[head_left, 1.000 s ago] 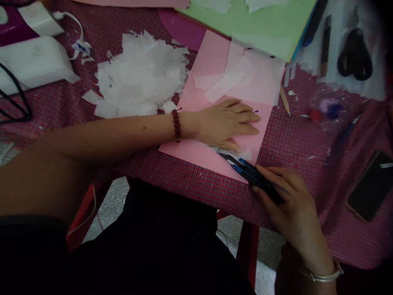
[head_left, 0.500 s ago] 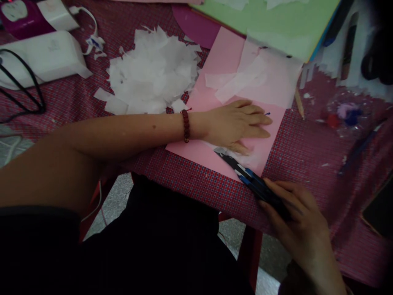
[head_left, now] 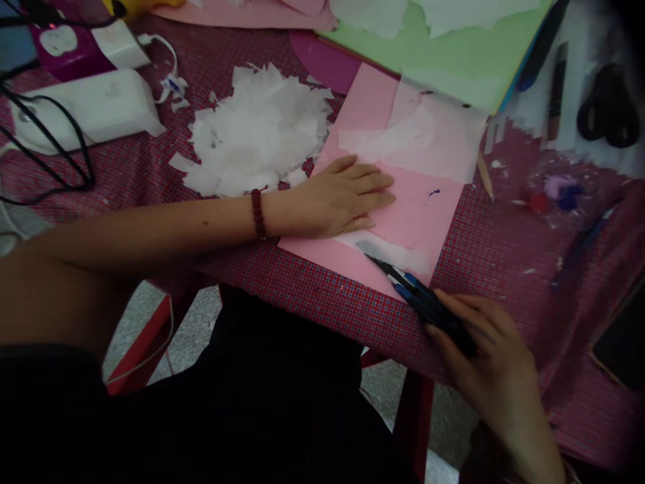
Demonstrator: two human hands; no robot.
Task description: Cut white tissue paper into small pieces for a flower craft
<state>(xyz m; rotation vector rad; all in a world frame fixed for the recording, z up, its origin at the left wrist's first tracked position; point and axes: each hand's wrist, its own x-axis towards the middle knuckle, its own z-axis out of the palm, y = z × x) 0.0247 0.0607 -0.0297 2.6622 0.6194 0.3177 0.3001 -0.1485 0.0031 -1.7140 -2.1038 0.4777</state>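
Observation:
My left hand (head_left: 347, 196), a dark red beaded bracelet at its wrist, lies flat with fingers stretched on a pink sheet (head_left: 423, 218). My right hand (head_left: 496, 359) is closed around a long black-and-blue tool (head_left: 420, 292) with a narrow dark tip; its exact kind is unclear. That tip rests on a white strip of thin paper (head_left: 396, 250) along the near edge of the pink sheet. Further up the sheet lie translucent white paper pieces (head_left: 433, 141). A small dark blue mark (head_left: 434, 193) shows to the right of my left fingers.
Left of the sheet is a heap of white paper pieces (head_left: 262, 131). A white power strip (head_left: 91, 111) with black cables lies beyond it. Green card (head_left: 453, 57) is at the back. On the right are black-handled scissors (head_left: 608, 107), a pencil (head_left: 485, 176) and a dark phone-like object (head_left: 622, 343).
My left hand has slid left across the pink sheet, uncovering more of the white strip and the blue mark. My right hand and the tool have hardly moved. The view has shifted slightly.

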